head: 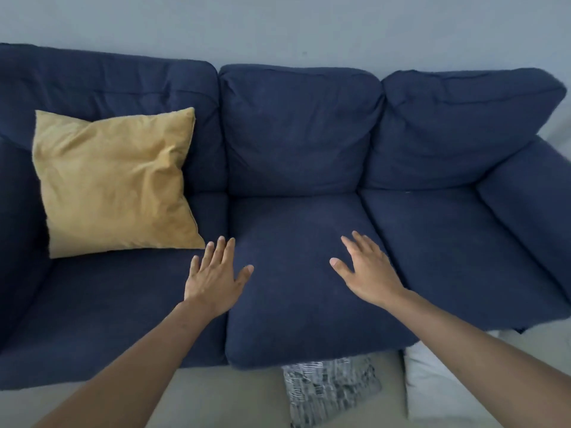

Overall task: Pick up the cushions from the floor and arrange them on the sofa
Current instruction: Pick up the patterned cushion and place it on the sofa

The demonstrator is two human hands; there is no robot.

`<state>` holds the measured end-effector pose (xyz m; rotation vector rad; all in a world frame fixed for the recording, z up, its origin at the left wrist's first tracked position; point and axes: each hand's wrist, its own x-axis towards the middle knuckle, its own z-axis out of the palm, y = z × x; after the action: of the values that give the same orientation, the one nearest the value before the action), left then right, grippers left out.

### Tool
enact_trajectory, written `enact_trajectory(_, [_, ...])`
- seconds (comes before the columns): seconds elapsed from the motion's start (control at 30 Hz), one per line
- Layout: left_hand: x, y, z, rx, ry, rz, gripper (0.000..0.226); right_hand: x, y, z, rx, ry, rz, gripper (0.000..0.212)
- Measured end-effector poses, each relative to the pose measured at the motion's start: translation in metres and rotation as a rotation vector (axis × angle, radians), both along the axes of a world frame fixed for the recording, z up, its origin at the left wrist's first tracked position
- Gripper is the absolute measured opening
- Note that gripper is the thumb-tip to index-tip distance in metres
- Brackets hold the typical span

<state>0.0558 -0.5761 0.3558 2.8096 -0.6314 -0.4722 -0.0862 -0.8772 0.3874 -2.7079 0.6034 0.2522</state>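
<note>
Against the pale wall, the dark blue sofa (296, 273) is carrying one yellow cushion (114, 180), which is leaning on the left backrest. We are holding our left hand (216, 279) and right hand (367, 270) wide and flat over the middle seat, gripping nothing. On the floor (216, 396) in front, a black-and-white patterned cushion (330, 390) and a white cushion (438, 390) are lying just beside each other.

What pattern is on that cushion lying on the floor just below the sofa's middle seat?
The patterned floor cushion has a black-and-white scribbled print, seen in the head view.
</note>
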Motion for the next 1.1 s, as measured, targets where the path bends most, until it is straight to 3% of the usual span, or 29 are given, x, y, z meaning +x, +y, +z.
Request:
enact_trajectory(0.17, [-0.095,-0.045,-0.037,0.015,0.046,-0.057,0.087,-0.092,-0.03,-0.039,-0.098,0.121,0.128,0.083])
enact_trajectory(0.33, [-0.165,-0.066,-0.094,0.05,0.067,-0.164,0.085,-0.16,-0.03,-0.106,-0.064,0.125,0.114,0.083])
enact_trajectory(0.53, [-0.233,-0.062,-0.169,0.036,0.05,-0.285,0.081,-0.223,-0.026,-0.194,-0.06,0.159,0.106,0.084])
enact_trajectory(0.73, [-0.269,-0.038,-0.253,0.095,0.148,-0.396,0.083,-0.254,-0.028,-0.274,-0.038,0.185,0.074,0.084])
enact_trajectory(0.97, [-0.257,-0.045,-0.35,0.152,0.301,-0.213,0.093,-0.254,-0.037,-0.368,0.046,0.231,-0.019,0.083])
enact_trajectory(1.1, [-0.246,-0.058,-0.396,0.063,0.356,-0.084,0.11,-0.242,-0.045,-0.412,0.107,0.225,-0.062,0.088])
